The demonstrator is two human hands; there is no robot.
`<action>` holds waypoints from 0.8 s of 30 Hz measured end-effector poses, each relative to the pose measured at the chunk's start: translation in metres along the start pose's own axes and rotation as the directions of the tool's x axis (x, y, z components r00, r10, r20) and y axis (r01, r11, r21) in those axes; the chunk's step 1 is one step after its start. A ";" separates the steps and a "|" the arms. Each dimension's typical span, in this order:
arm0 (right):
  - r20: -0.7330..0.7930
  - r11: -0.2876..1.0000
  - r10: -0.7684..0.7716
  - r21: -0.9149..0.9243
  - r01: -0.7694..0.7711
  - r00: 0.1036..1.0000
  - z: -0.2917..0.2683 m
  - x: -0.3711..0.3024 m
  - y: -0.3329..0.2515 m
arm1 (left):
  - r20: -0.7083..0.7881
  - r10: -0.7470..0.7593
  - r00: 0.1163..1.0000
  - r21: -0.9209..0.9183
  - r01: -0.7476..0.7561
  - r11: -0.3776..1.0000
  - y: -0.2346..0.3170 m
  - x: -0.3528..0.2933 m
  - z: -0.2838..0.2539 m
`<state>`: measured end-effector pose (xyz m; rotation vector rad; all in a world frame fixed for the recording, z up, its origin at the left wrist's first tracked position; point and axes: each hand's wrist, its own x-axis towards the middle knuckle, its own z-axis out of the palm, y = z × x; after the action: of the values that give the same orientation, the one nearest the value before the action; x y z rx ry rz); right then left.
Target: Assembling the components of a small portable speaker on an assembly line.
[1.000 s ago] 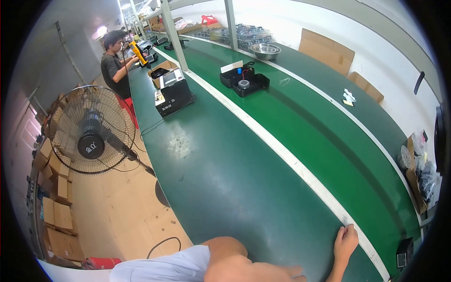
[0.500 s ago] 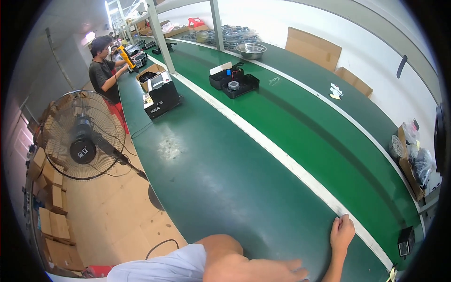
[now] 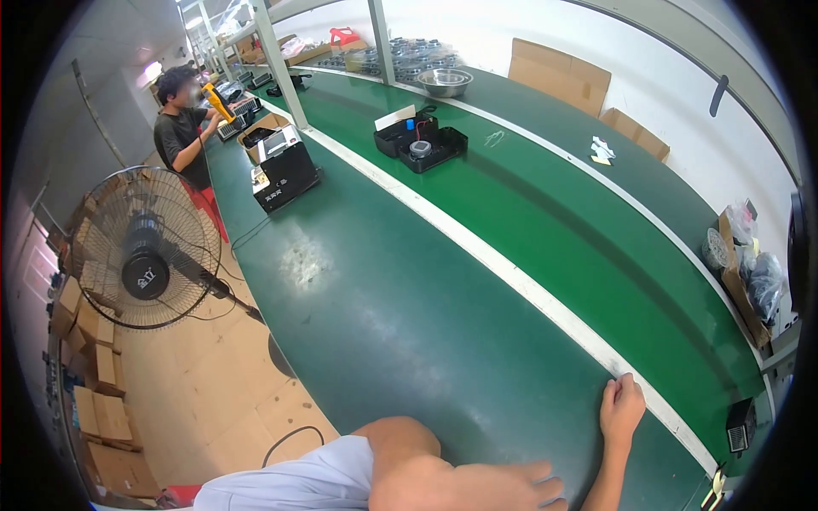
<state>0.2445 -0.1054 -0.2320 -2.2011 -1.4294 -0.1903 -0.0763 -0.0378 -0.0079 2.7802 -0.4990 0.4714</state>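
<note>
My left arm reaches in from the lower edge, bent at the elbow below a light blue sleeve (image 3: 290,473). The left hand (image 3: 520,484) lies low over the near green table (image 3: 400,341), its fingers stretched out and holding nothing I can see. Farther right, my right hand (image 3: 623,407) rests with curled fingers against the white rail (image 3: 520,281) that divides the table from the brighter green belt (image 3: 545,230). No object shows in it. Nearest to it is a small black box with a grille (image 3: 740,426), close to the right rim.
On the belt lies an opened black case (image 3: 422,143) with a round part and wires. A black device (image 3: 286,170) stands on the table farther left. Past the belt is a metal bowl (image 3: 445,81). A floor fan (image 3: 145,255) and a co-worker (image 3: 183,128) are at left.
The whole view has shifted slightly, with most things now a little higher and farther left. My left fingers are spread somewhat more. The right hand keeps its place by the rail.
</note>
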 end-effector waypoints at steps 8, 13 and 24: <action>0.016 1.000 0.000 0.009 0.000 1.000 0.003 -0.001 0.002 | 0.030 0.016 0.999 -0.040 -0.015 0.999 0.013 -0.002 0.017; -0.010 0.999 -0.012 -0.030 0.011 1.000 0.004 -0.002 0.007 | 0.605 0.073 0.793 -0.016 -0.079 0.997 0.013 0.023 -0.025; -0.010 1.000 -0.014 0.005 0.014 1.000 0.001 -0.001 0.000 | -0.054 0.101 0.993 -0.056 -0.104 0.993 0.021 0.000 0.039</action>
<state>0.2440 -0.1052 -0.2333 -2.1836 -1.4386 -0.2024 -0.0738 -0.0698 -0.0393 2.6888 -0.6363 0.5408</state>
